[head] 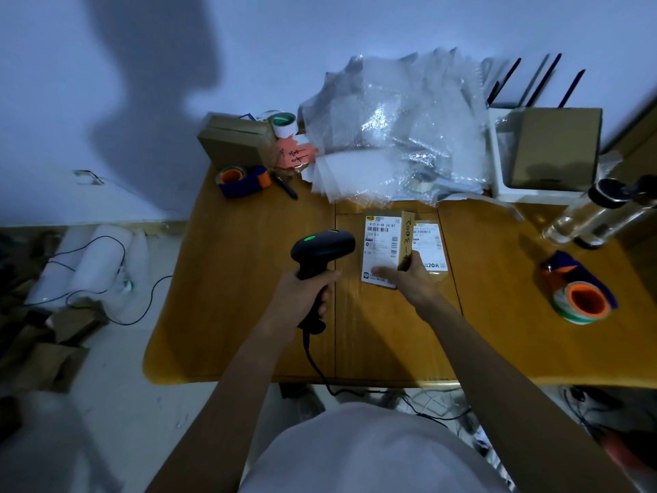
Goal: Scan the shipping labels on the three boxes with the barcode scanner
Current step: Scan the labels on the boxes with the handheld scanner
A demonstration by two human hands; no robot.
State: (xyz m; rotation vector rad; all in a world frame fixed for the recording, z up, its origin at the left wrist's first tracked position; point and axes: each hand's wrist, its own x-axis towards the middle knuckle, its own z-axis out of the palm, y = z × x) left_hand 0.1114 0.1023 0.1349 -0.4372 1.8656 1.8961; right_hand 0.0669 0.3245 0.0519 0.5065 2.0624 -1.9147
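cardboard box (385,243) under right hand (409,279), scanner (321,249) in left hand (309,295).

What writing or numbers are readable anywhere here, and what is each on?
"3002", handwritten on the side of the front box.
"20元", printed on the label of the box behind it.
Front box's shipping label: code line and barcodes too blurred.
Pink note: scrawl unreadable.

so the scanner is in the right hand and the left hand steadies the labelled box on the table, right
Not quite: the hands are swapped. In the head view the left hand grips the barcode scanner, and the right hand steadies the labelled box on the table.
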